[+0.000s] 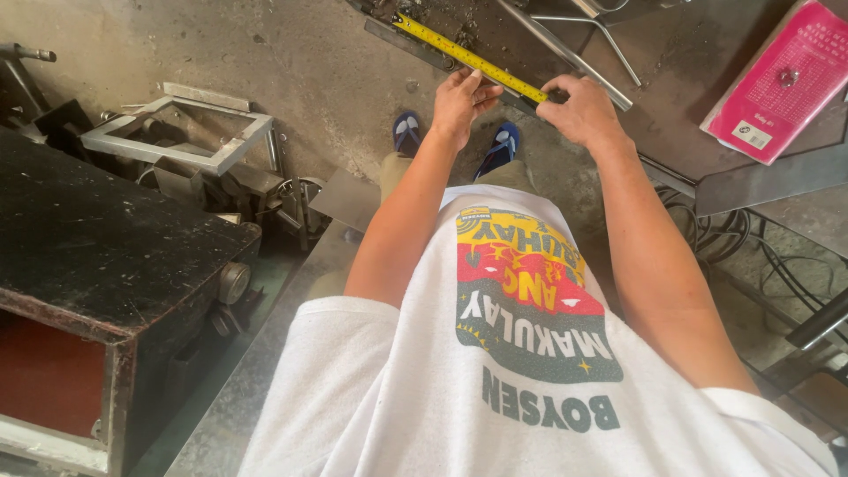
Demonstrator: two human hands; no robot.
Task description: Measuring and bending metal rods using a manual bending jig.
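A dark metal counter (pixel 733 181) fills the upper right, its near edge running across the top toward the right side. On the left stands a large black metal box (pixel 106 238) with a reddish open front, and beyond it on the concrete floor (pixel 291 62) lies a grey rectangular steel frame (pixel 177 141) among scrap pieces. A pink flat packet (pixel 782 79) rests near the counter's far right corner. Thin steel rods (pixel 565 53) lie across the counter's top edge.

A yellow tape measure blade (pixel 468 57) stretches diagonally along a flat steel bar (pixel 415 44) at the counter's near left edge. The left hand (pixel 461 102) presses its fingers down on the blade's middle. The right hand (pixel 583 110) is closed narrowly, pinching the blade's lower end just beside the left. Blue sandals (pixel 406 132) show on the floor below the hands.
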